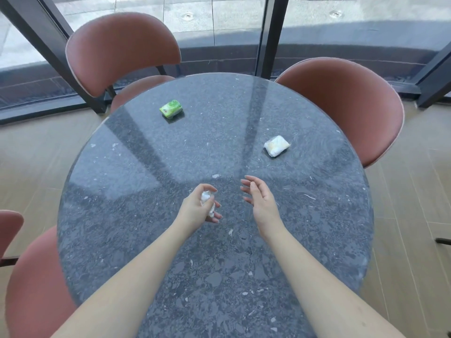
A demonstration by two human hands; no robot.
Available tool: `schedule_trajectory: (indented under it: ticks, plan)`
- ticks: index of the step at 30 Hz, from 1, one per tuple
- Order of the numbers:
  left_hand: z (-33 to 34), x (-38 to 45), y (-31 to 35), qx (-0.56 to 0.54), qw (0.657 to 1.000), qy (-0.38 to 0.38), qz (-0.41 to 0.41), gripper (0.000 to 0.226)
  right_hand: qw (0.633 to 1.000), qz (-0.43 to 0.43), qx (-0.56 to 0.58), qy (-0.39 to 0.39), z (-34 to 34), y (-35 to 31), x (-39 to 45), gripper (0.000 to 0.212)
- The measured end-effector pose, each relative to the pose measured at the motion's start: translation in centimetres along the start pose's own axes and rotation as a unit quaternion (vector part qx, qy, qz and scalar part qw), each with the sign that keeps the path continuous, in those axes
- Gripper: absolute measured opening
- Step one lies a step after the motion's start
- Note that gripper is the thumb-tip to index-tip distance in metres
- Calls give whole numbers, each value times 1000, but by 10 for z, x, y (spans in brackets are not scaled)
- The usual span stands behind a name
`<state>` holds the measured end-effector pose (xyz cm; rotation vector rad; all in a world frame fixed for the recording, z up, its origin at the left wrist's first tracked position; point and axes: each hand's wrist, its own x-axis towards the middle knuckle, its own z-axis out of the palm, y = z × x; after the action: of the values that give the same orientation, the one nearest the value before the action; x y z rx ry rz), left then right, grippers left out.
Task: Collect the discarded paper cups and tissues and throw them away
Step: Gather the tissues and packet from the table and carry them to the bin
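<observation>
Left hand (pixel 197 208) clamped on crumpled tissue (pixel 206 200) above tabletop (pixel 146 167). Right hand (pixel 262 202) spread, empty. Green tissue pack (pixel 171 109), white tissue pack (pixel 277 145) farther back.

We saw a round, dark speckled stone desk (pixel 146 167) on pale wood flooring (pixel 36 154). Reddish-brown chairs stood around it: one at far left (pixel 122 50), one at far right (pixel 346 103), one at near left (pixel 34 284). Dark-framed windows (pixel 268 32) lay beyond.

My round dark speckled surface (pixel 146 240) carries a green tissue pack (pixel 171 108) and, well apart, a white pack (pixel 277 145).
</observation>
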<state>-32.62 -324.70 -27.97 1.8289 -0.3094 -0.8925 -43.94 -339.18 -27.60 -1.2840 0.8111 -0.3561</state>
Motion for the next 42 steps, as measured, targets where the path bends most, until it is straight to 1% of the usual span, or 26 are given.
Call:
schedule_trajectory:
  ticks: [3,6,7,8,9,11,15,19,23,27,30,31,34,36,42]
  plan:
    - [8,-10,-2,73,997,15,16,17,1000,3,5,7,-17,-3,-14,24]
    - [14,-16,-7,121,993,-9,12,13,1000,4,12,20,-33,-1,-26,23]
    - [18,-18,-7,132,991,-24,15,19,1000,0,12,25,-38,0,-30,23]
    - [23,-21,-7,142,989,-33,21,29,1000,-3,9,28,-42,1,-34,23]
    - [29,-25,-7,149,988,-35,31,39,999,-4,8,32,-46,3,-39,23]
    - [42,-32,-6,166,984,-36,53,49,999,-6,11,49,-56,7,-54,23]
    - [71,-54,1,201,973,-75,89,50,998,-10,1,64,-79,14,-92,24]
    - [101,-72,9,217,961,-115,127,52,994,-26,4,103,-110,9,-117,23]
    - [136,-90,24,213,955,-152,139,56,994,-29,7,108,-140,1,-140,22]
    - [176,-101,43,174,969,-117,132,62,993,-33,12,115,-174,-11,-155,22]
    - [220,-107,47,140,976,-97,137,58,991,-50,15,123,-219,-23,-162,22]
    - [238,-110,49,139,976,-92,138,53,991,-55,12,121,-238,-28,-164,22]
    - [294,-117,55,113,981,-83,132,30,994,-54,-1,94,-296,-40,-170,21]
    - [329,-120,61,92,985,-77,124,23,996,-62,-10,70,-334,-50,-171,21]
    - [395,-128,79,86,989,-31,113,30,997,-66,-8,34,-408,-71,-169,23]
